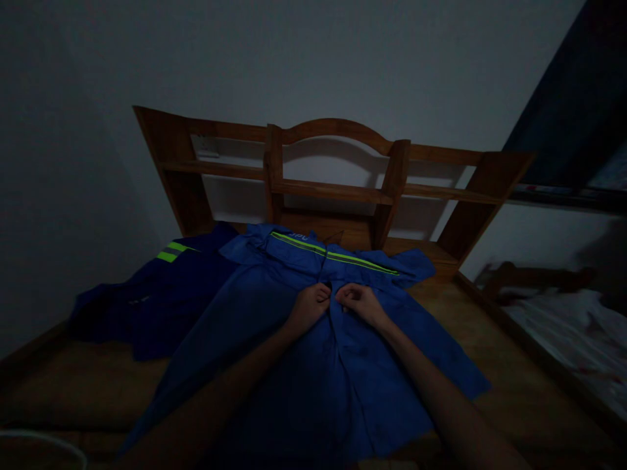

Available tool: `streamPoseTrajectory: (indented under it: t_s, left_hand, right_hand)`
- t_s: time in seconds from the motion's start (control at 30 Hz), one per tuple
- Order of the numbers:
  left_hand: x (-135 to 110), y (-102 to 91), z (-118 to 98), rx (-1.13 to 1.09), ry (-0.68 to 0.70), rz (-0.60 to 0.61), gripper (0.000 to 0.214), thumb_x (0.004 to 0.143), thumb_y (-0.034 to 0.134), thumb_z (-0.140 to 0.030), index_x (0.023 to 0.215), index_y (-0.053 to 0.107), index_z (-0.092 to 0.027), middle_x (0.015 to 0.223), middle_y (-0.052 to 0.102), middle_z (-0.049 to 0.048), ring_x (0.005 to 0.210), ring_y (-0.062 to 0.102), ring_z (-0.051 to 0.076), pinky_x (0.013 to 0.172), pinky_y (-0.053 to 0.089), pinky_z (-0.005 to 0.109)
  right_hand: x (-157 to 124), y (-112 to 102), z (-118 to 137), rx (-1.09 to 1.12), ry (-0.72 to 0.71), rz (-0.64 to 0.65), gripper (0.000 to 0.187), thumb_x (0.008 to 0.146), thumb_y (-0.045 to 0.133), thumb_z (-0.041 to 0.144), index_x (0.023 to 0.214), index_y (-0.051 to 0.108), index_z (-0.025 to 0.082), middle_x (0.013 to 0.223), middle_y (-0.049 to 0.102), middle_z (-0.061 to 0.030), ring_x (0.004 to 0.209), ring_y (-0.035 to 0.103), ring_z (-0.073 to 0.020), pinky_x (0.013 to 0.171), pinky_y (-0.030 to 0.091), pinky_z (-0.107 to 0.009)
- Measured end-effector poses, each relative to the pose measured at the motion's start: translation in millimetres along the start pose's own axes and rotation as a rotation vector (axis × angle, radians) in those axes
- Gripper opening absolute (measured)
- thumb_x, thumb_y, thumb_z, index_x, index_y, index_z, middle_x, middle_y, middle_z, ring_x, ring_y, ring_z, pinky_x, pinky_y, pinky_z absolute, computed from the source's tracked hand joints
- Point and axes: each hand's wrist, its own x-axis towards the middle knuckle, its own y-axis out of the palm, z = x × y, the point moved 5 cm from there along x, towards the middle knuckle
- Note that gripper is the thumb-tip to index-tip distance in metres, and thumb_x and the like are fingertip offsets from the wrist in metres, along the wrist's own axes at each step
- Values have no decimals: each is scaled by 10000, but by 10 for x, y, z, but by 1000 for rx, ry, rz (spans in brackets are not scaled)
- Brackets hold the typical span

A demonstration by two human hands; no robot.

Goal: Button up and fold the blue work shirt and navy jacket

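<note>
A blue work jacket (274, 326) with yellow-green reflective stripes across its chest lies spread out, its front facing up. My left hand (312, 307) pinches the jacket's front edge just below the stripe, left of the centre line. Close beside it, my right hand (360, 301) has its fingers closed on the other front edge. A small dark gap shows between the two edges. Any button or fastener under the fingers is too small and dim to make out. To the left lies a darker blue garment (186, 294) with a yellow-green and grey band, partly under the jacket.
A wooden shelf unit (337, 192) stands against the wall behind the jacket. The wooden tabletop (455, 313) shows on the right, bounded by a raised edge. Beyond that edge is white cloth (573, 333). A pale curved rim (44, 436) shows at the lower left.
</note>
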Motion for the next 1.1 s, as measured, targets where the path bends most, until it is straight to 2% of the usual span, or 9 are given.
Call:
streamPoseTrajectory:
  t_s: [0.17, 0.37, 0.6, 0.8, 0.97, 1.1]
  left_hand:
    - [-17, 24, 56, 49, -31, -13, 141, 730, 529, -165, 843, 614, -175, 785, 681, 22, 741, 640, 137, 652, 466, 215]
    - [-27, 27, 58, 47, -48, -6, 163, 760, 569, -331, 789, 600, -173, 737, 672, 18, 698, 631, 146, 604, 438, 215]
    - [-42, 19, 29, 39, -53, -2, 90, 746, 556, -257, 755, 583, -171, 667, 636, 0, 626, 600, 132, 560, 394, 209]
    - [-33, 0, 41, 97, -82, -56, 23, 688, 559, -157, 699, 543, -170, 615, 589, -25, 591, 567, 112, 554, 368, 199]
    - [-25, 10, 49, 62, -58, -51, 27, 698, 556, -173, 719, 539, -169, 595, 561, -41, 562, 541, 104, 540, 357, 193]
    - [-4, 27, 144, -8, -122, -47, 59, 696, 572, -214, 722, 550, -165, 598, 584, -32, 557, 550, 109, 534, 372, 191]
  right_hand:
    - [21, 34, -95, 24, 30, 39, 279, 682, 701, 375, 815, 619, 144, 634, 593, 8, 496, 538, -99, 486, 396, -204]
    - [5, 70, -109, -64, -31, 34, 176, 722, 640, 277, 841, 612, 151, 717, 605, -3, 555, 531, -97, 507, 403, -199]
    - [-5, 79, -83, -145, -48, 11, 157, 703, 648, 238, 833, 615, 156, 744, 600, -3, 591, 511, -95, 537, 406, -200]
    - [-8, 86, -54, -154, -52, 16, 170, 702, 661, 254, 835, 621, 156, 746, 613, -8, 612, 530, -103, 558, 418, -207]
    - [-6, 100, -38, -67, -16, 41, 178, 740, 635, 306, 830, 623, 153, 673, 598, 7, 552, 524, -98, 525, 415, -207]
    - [1, 107, -25, -32, 5, 42, 235, 746, 643, 366, 830, 622, 147, 632, 589, 13, 512, 518, -94, 513, 412, -210]
